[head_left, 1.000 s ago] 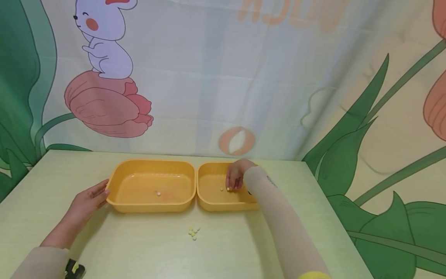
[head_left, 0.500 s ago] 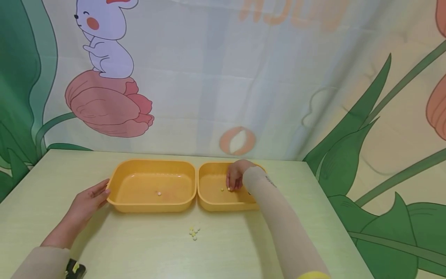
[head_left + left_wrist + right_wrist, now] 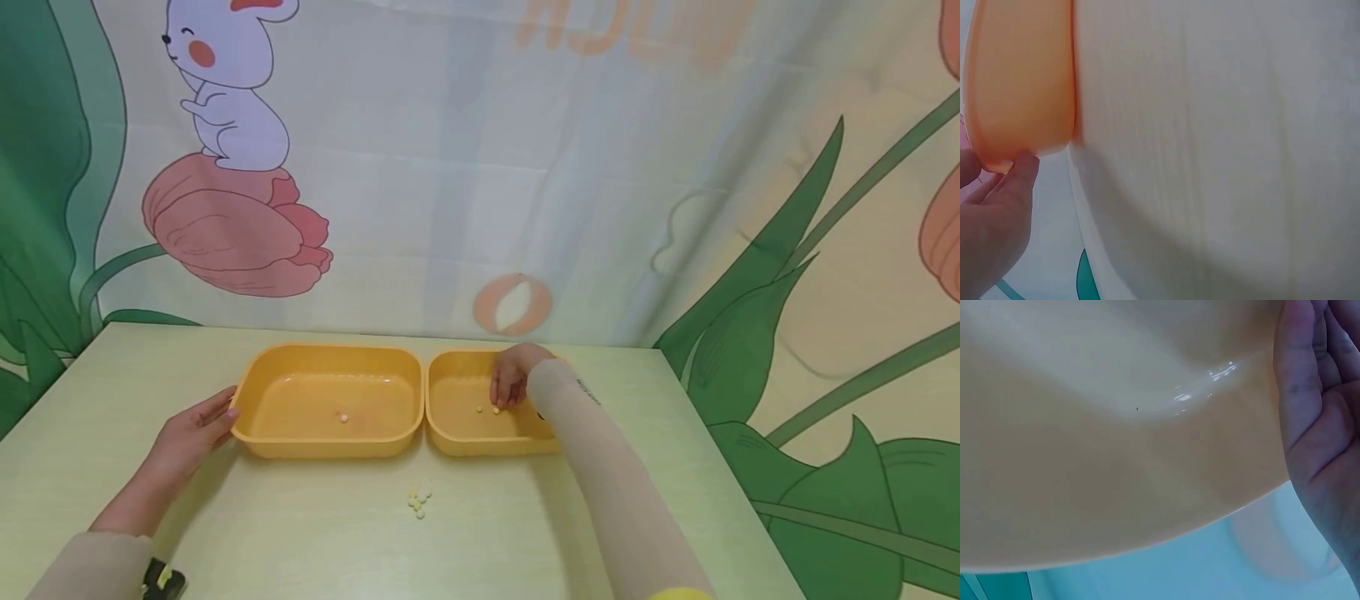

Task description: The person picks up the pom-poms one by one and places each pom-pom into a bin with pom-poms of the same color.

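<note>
Head view: our right hand [image 3: 512,379] hangs loosely curled, released, above two yellow beads [image 3: 487,410] in the right tray [image 3: 457,442]; we judge a bead just dropped. Next: the bead pile [image 3: 417,500].
Left wrist: our left hand [image 3: 994,225], relaxed, fingertips touching the left tray [image 3: 1019,81].
Right wrist: palm beside the tray wall.

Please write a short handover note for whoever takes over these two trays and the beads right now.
Left hand: open, fingertips resting against the left end of the larger orange tray; no grip.
Right hand: inside the smaller orange tray, fingers curled down just above a yellow bead; whether it holds anything cannot be told.
Done: two yellow beads in the smaller tray, the other just to the left, and one pale bead in the larger.
Left: a small cluster of beads on the table in front of the trays.
</note>
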Motion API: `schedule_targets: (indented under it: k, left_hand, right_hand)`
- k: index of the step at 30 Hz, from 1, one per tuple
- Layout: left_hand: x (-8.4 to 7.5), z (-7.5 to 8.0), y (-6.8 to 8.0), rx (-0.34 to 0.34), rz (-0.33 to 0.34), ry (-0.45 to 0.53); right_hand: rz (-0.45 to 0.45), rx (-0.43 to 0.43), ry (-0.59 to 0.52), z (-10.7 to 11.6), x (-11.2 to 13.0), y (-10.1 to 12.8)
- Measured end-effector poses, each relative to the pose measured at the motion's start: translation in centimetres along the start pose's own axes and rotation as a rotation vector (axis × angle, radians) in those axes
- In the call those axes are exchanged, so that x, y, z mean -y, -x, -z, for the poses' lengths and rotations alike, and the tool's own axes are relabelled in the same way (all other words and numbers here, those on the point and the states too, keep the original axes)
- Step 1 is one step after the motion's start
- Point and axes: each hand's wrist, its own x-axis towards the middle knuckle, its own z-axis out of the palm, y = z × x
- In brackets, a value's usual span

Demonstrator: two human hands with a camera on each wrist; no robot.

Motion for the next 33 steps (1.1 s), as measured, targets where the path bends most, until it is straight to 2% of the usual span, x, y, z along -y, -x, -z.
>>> schedule_targets:
  k: [5,13,19,29,33]
  left_hand:
    - [0.1,0.0,0.0,-0.001,0.002,0.004]
    - [0.4,0.1,0.1,-0.012,-0.051,-0.012]
    - [0.4,0.0,0.2,-0.007,-0.041,-0.006]
    - [-0.1,0.0,0.2,0.002,0.006,-0.006]
    - [-0.1,0.0,0.2,0.001,0.002,-0.002]
  right_hand:
    - [0.033,-0.064,0.045,0.0,-0.1,0.7]
    - [0.124,-0.139,0.101,0.5,-0.5,2.5]
    - [0.193,-0.203,0.13,0.7,-0.9,4.4]
    - [0.368,-0.345,0.017,0.0,-2.6,6.7]
    - [0.432,-0.402,-0.045,-0.8,-3.1,7.6]
